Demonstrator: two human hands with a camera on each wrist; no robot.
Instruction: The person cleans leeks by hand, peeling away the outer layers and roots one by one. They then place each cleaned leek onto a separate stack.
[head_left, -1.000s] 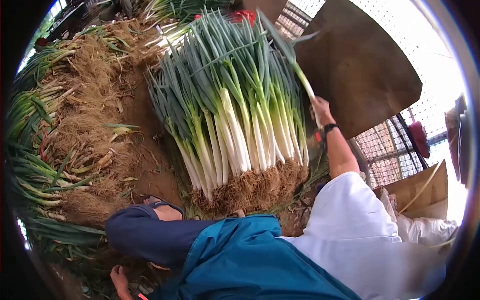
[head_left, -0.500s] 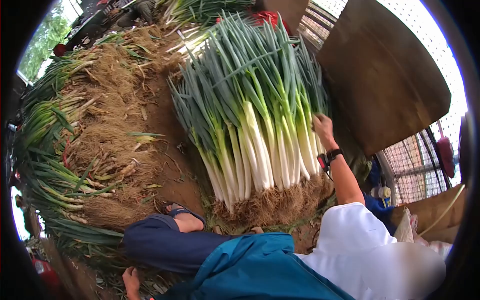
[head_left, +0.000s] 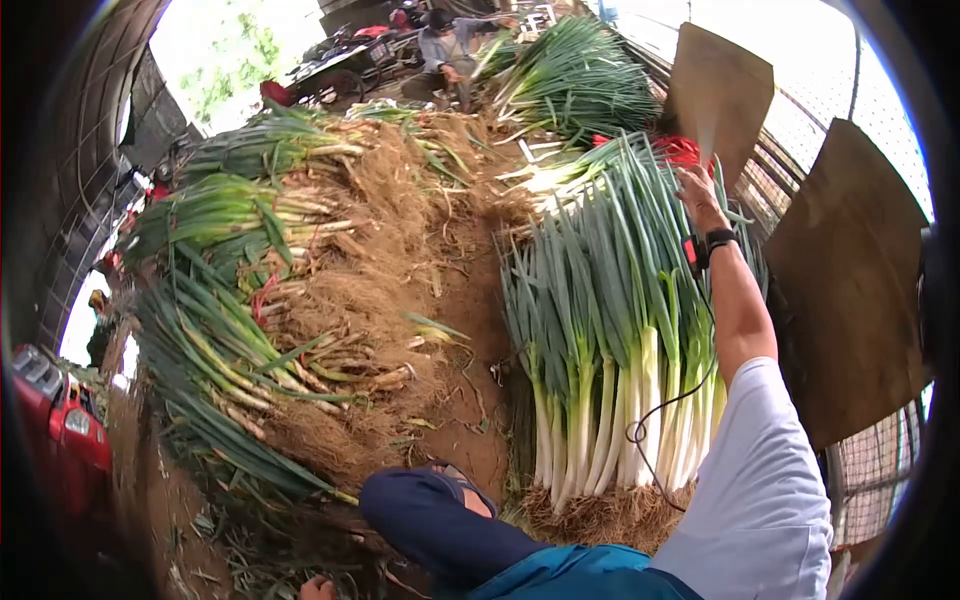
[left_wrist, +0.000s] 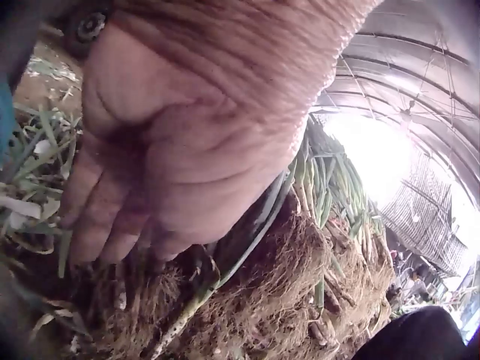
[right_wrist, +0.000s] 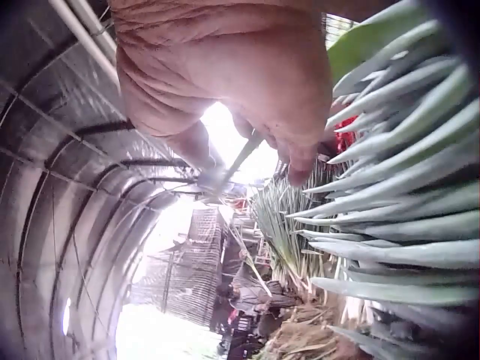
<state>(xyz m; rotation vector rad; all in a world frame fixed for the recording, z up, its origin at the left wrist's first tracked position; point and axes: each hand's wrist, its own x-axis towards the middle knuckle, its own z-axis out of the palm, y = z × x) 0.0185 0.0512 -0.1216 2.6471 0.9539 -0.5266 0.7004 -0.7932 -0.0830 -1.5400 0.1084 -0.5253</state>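
- Left hand point(left_wrist: 172, 150) is resting low beside the body, fingers lying fairly straight and loose, tips pressing into the brown litter of roots and leaf scraps point(left_wrist: 247, 315) on the earth; it is holding nothing.
- Dark blue trouser knee point(head_left: 430, 520) is bending just in front of the tidy stack of long green onions with white shanks and brown root tufts point(head_left: 620, 330), which is lying with roots toward the person and leaves pointing away.
- Right hand point(head_left: 700, 190) is reaching along that stack to its green leaf tips and touching them. A thin leaf is passing by the fingers in the wrist view, but I cannot tell whether they are pinching it.
- Judging by the stack, a good share is already lying squared up.
- Beside it, across bare soil, the big tangled heap of rooty green onions point(head_left: 330, 290) is waiting unsorted, so plenty seems left.
- Farther off, a crouching person point(head_left: 445, 50) is working by another green pile point(head_left: 575, 85).
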